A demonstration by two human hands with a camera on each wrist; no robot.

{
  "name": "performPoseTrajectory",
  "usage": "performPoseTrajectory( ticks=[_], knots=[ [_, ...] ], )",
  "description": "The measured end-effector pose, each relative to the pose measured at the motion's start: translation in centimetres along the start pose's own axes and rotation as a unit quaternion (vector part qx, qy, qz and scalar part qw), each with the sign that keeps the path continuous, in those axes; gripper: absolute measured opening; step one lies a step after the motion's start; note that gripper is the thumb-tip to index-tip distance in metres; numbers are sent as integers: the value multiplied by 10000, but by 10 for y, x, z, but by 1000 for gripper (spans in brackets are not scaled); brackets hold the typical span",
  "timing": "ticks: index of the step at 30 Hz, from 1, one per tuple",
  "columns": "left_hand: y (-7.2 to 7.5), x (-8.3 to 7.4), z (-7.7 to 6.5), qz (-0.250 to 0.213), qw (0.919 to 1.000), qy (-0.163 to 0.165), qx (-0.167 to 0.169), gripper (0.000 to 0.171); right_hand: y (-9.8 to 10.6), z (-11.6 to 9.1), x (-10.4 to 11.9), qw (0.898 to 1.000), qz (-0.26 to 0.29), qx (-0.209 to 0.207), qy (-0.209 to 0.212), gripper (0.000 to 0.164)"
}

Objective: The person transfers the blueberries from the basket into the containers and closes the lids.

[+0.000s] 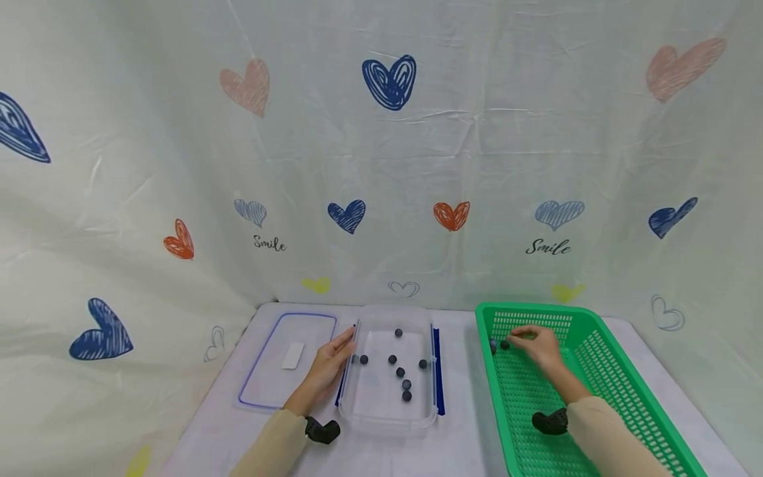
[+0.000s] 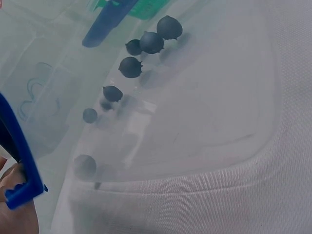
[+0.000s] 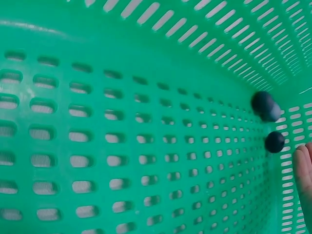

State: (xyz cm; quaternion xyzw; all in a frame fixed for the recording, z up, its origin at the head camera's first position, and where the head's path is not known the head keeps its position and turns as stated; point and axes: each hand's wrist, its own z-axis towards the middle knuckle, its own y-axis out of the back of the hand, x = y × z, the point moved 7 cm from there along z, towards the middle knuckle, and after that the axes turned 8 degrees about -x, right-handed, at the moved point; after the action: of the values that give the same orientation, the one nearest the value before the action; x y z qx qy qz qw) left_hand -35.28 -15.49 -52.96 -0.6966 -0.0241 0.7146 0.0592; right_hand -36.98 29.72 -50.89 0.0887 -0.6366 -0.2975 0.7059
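My left hand (image 1: 326,366) rests along the left side of a clear plastic box (image 1: 384,416), its fingers mostly straight beside a blue side latch (image 2: 24,161). Several blueberries (image 1: 400,372) lie scattered on the box floor; the left wrist view shows them (image 2: 151,43) through the clear wall. Inside a green basket (image 1: 497,404), my right hand (image 1: 539,346) reaches toward the far left corner with its fingers apart from the fruit. Close to its fingertips sits one blueberry (image 3: 274,142), with more blueberries (image 3: 265,106) beside it against the basket wall.
A clear lid with a blue rim (image 1: 257,405) lies left of the box, with a white rectangle (image 1: 293,356) on it. White cloth (image 1: 461,371) covers the table. Behind stands a curtain (image 1: 405,159) printed with hearts. The basket's raised walls surround the right hand.
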Motion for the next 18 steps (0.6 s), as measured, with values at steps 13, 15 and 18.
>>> performPoseTrajectory(
  ticks=[13,15,18],
  knots=[
    [-1,0,0,-24,10000,44,-51,54,-7,4,-6,9995,-209,-241,11,24],
    [0,1,1,-1,10000,46,-51,55,-9,5,-7,9990,-349,-278,40,23],
    [0,1,0,-1,10000,39,-42,55,-11,4,-10,9984,-487,-293,43,23]
  ],
)
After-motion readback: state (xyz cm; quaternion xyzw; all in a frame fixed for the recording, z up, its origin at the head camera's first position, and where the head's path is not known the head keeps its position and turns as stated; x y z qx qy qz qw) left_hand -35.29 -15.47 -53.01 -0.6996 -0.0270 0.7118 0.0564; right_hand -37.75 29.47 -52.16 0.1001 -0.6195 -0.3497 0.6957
